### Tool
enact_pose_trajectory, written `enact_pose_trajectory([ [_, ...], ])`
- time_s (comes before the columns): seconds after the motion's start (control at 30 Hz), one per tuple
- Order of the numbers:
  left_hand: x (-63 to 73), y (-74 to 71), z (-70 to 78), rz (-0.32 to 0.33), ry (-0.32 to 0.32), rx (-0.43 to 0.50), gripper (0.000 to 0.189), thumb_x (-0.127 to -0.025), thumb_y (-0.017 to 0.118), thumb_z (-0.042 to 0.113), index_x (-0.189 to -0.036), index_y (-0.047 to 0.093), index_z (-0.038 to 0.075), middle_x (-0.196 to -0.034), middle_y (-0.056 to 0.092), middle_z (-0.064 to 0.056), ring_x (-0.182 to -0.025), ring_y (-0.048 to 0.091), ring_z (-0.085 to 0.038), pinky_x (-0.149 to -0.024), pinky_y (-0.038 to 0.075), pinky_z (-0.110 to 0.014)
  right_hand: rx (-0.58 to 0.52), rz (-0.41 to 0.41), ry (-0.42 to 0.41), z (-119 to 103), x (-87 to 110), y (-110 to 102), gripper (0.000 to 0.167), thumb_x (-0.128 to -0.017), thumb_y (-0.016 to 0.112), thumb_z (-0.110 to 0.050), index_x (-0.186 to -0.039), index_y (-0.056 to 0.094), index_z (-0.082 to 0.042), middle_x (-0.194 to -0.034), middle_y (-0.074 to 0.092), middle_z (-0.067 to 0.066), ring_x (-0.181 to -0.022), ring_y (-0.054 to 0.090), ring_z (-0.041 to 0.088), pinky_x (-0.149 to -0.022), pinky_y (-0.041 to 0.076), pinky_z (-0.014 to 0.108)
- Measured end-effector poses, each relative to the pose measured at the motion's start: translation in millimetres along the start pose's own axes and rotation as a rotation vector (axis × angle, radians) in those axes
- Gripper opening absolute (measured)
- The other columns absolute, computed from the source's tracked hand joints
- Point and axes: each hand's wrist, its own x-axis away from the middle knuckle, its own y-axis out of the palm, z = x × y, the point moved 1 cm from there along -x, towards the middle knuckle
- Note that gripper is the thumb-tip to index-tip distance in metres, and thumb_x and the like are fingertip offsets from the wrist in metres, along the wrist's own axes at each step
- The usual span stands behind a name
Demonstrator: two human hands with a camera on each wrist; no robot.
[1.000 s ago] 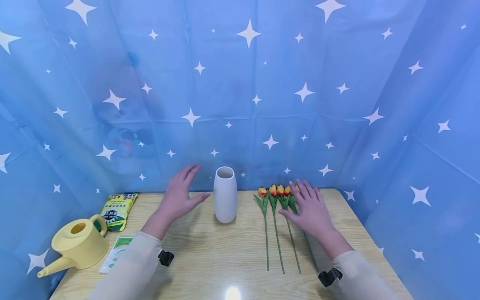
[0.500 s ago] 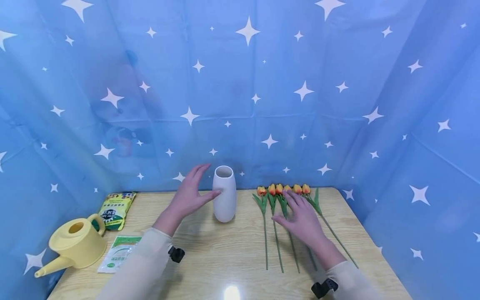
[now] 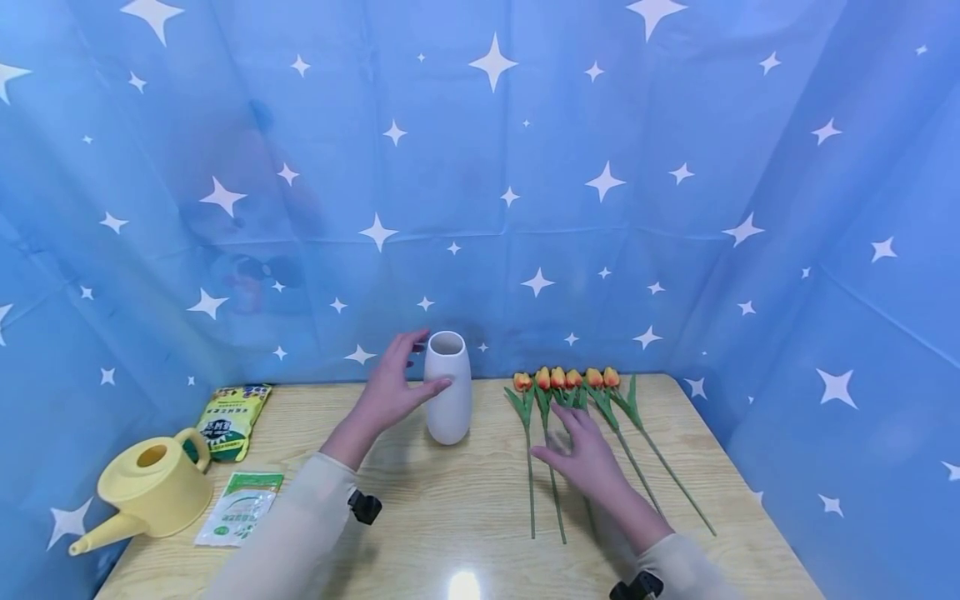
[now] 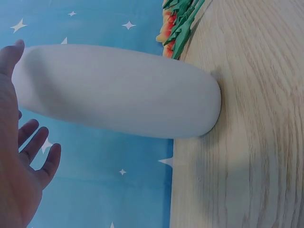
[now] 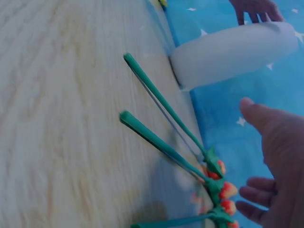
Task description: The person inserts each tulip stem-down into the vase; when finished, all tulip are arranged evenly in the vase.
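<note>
A white vase (image 3: 448, 408) stands upright toward the back of the table. My left hand (image 3: 392, 390) is at its upper left side, thumb across the front and fingers bent loosely behind the rim. In the left wrist view, those fingers (image 4: 35, 147) are spread and not closed round the vase (image 4: 118, 92). Several orange-yellow tulips (image 3: 522, 382) with green stems lie in a fan to the right. Over the middle stems hovers my right hand (image 3: 588, 458), thumb apart and fingers loosely bent, holding nothing. It covers part of those stems.
On the left lie a yellow watering can (image 3: 153, 492), a yellow-green bag (image 3: 234, 421) and a white-green packet (image 3: 242, 507) on the wooden table (image 3: 435, 508). A blue star-patterned curtain (image 3: 450, 167) hangs behind the table and along both sides.
My left hand has moved right, up to the vase. The right hand has shifted left and toward me across the tulips, uncovering the right-hand ones.
</note>
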Motion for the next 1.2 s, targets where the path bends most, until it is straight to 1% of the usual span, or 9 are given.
enact_pose_trajectory([
  [0.13, -0.5, 3.2, 0.5, 0.010, 0.001, 0.029, 0.092, -0.093, 0.092, 0.043, -0.164, 0.046, 0.006, -0.151, 0.055, -0.011, -0.140, 0.057, -0.034, -0.113, 0.054, -0.055, -0.071, -0.036, 0.042, -1.2, 0.7, 6.3, 0.089, -0.098, 0.087, -0.043, -0.168, 0.045, -0.009, -0.159, 0.048, 0.031, -0.137, 0.058, 0.050, -0.106, 0.055, 0.068],
  [0.23, -1.4, 5.0, 0.6, 0.013, -0.005, 0.052, 0.091, -0.093, 0.092, 0.041, -0.163, 0.046, 0.006, -0.149, 0.056, -0.010, -0.138, 0.057, -0.034, -0.113, 0.054, -0.054, -0.113, -0.040, 0.042, -0.8, -0.3, 11.3, 0.084, -0.098, 0.088, -0.035, -0.166, 0.048, -0.007, -0.148, 0.056, 0.026, -0.123, 0.065, 0.040, -0.094, 0.061, 0.055],
  [0.33, -2.4, 6.5, -0.3, 0.018, -0.018, 0.069, 0.088, -0.094, 0.092, 0.041, -0.162, 0.048, 0.007, -0.146, 0.057, -0.009, -0.136, 0.057, -0.032, -0.113, 0.054, -0.052, -0.146, -0.042, 0.050, -1.2, -1.6, 16.6, 0.080, -0.097, 0.090, -0.027, -0.163, 0.051, -0.005, -0.137, 0.062, 0.022, -0.111, 0.067, 0.033, -0.084, 0.060, 0.043],
  [0.47, -2.5, 9.0, -2.1, 0.020, -0.041, 0.095, 0.085, -0.094, 0.091, 0.042, -0.161, 0.049, 0.011, -0.144, 0.057, -0.007, -0.134, 0.058, -0.030, -0.113, 0.054, -0.056, -0.192, -0.065, 0.097, -4.7, -1.8, 22.1, 0.077, -0.097, 0.090, -0.024, -0.162, 0.053, -0.006, -0.132, 0.065, 0.018, -0.103, 0.067, 0.026, -0.077, 0.059, 0.036],
  [0.6, -1.2, 13.2, -4.1, 0.019, -0.048, 0.138, 0.080, -0.095, 0.090, 0.042, -0.159, 0.050, 0.015, -0.144, 0.057, -0.007, -0.135, 0.057, -0.031, -0.113, 0.053, -0.062, -0.226, -0.078, 0.128, -9.8, -2.5, 26.9, 0.074, -0.098, 0.088, -0.020, -0.161, 0.053, -0.003, -0.128, 0.067, 0.017, -0.097, 0.065, 0.020, -0.072, 0.058, 0.034],
  [0.8, -0.6, 18.0, -3.3, 0.036, -0.058, 0.168, 0.075, -0.098, 0.086, 0.045, -0.157, 0.050, 0.016, -0.145, 0.057, -0.006, -0.135, 0.057, -0.029, -0.112, 0.054, -0.058, -0.216, -0.074, 0.148, -14.4, -8.9, 32.8, 0.065, -0.100, 0.085, -0.016, -0.157, 0.057, 0.000, -0.118, 0.069, 0.013, -0.088, 0.064, 0.017, -0.066, 0.055, 0.034],
  [1.03, -1.6, 20.3, -2.2, 0.082, -0.052, 0.212, 0.069, -0.100, 0.086, 0.037, -0.155, 0.051, 0.012, -0.146, 0.058, -0.009, -0.135, 0.057, -0.032, -0.113, 0.053, -0.059, -0.143, -0.072, 0.182, -20.1, -16.0, 35.4, 0.062, -0.100, 0.084, -0.016, -0.153, 0.059, 0.004, -0.110, 0.073, 0.011, -0.093, 0.070, 0.022, -0.072, 0.060, 0.040],
  [1.13, -3.2, 21.3, -1.6, 0.084, -0.072, 0.236, 0.066, -0.100, 0.087, 0.036, -0.152, 0.053, 0.014, -0.146, 0.058, -0.007, -0.135, 0.058, -0.031, -0.114, 0.053, -0.056, -0.118, -0.080, 0.209, -21.2, -18.5, 37.1, 0.062, -0.099, 0.085, -0.016, -0.152, 0.059, 0.005, -0.108, 0.074, 0.010, -0.094, 0.071, 0.023, -0.073, 0.061, 0.040],
  [1.2, -4.4, 22.1, -0.7, 0.081, -0.092, 0.253, 0.064, -0.099, 0.087, 0.035, -0.150, 0.054, 0.016, -0.145, 0.059, -0.004, -0.135, 0.058, -0.030, -0.114, 0.053, -0.055, -0.106, -0.081, 0.220, -21.5, -20.2, 38.0, 0.062, -0.099, 0.085, -0.015, -0.151, 0.060, 0.006, -0.105, 0.074, 0.009, -0.089, 0.070, 0.021, -0.071, 0.060, 0.039],
])
